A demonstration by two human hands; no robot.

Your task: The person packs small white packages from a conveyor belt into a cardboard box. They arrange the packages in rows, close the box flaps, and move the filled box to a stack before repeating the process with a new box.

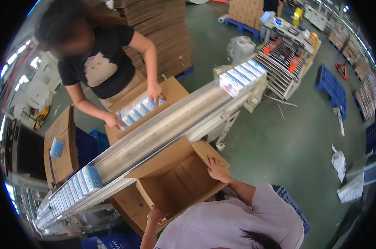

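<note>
An open cardboard box with nothing inside stands in front of me, against the near side of a conveyor belt. My left hand is closed on the box's near left edge. At the opposite side, my right hand grips the right flap, its fingers over the edge. Across the belt, a co-worker's two hands hold a row of blue-and-white packs in another cardboard box.
Blue-and-white packs line the belt's lower left, and a group sits at its far right end. Beyond is a roller machine. Stacked flat cardboard rises behind the co-worker. A blue pallet leans at right.
</note>
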